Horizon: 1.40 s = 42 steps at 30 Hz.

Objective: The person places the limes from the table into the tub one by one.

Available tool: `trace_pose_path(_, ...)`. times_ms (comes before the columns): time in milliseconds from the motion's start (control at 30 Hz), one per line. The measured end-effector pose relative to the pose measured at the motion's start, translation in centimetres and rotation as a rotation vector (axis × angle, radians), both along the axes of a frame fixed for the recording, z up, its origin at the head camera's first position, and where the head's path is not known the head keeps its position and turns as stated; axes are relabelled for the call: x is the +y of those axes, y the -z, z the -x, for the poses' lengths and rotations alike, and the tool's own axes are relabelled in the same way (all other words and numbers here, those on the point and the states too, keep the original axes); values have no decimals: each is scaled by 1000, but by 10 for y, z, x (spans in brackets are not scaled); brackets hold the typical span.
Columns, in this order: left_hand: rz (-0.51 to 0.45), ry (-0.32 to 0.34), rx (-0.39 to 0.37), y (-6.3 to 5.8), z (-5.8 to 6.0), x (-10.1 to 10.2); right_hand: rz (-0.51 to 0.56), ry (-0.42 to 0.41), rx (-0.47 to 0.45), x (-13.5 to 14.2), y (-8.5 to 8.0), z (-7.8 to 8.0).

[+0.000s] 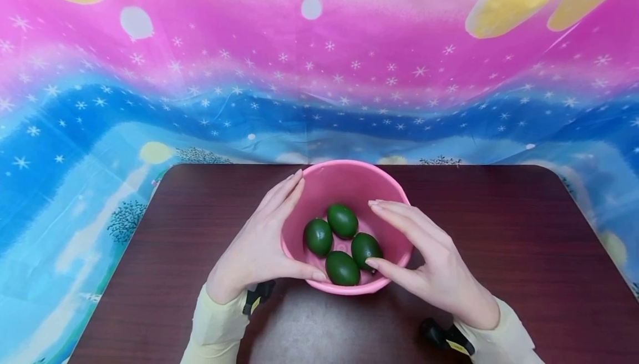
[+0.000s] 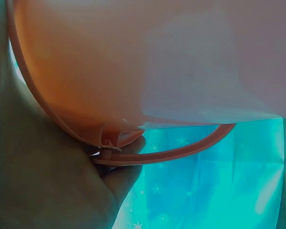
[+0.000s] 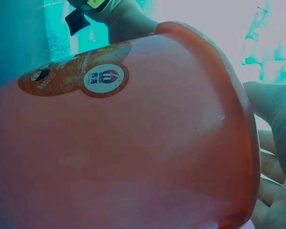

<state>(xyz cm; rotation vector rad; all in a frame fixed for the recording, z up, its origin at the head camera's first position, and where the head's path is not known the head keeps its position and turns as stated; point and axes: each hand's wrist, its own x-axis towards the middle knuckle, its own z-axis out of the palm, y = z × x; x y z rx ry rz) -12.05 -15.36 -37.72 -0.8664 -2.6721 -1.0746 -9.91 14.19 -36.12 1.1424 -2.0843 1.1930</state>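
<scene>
A pink plastic bucket point(image 1: 344, 165) stands on the table, its mouth facing up. Inside it, several dark green, smooth, egg-shaped fruits like avocados point(image 1: 343, 268) lie on the bottom. My left hand point(image 1: 259, 244) rests against the bucket's left rim, fingers straight along the outside and thumb stretched over the front rim. In the left wrist view, its fingers lie by the pink handle point(image 2: 181, 149). My right hand point(image 1: 429, 250) reaches over the right rim, its fingers extended above the opening. The right thumb overlaps the rightmost fruit in the head view; contact cannot be told.
The dark reddish-brown table point(image 1: 504, 225) extends on both sides of the bucket. A pink and blue patterned cloth point(image 1: 309, 86) hangs behind it. A sticker point(image 3: 104, 78) shows on the bucket's outer wall. Black wrist devices point(image 1: 446, 337) sit under the sleeves.
</scene>
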Motion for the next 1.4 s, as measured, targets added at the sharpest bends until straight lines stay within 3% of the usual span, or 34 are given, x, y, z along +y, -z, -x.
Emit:
trace_pose_path(633, -3, 4, 11, 0, 3, 3, 5, 22, -5, 1, -10, 1)
trace_pose_path(1400, -5, 11, 7, 1, 0, 4, -42, 54, -78, 7, -3, -1)
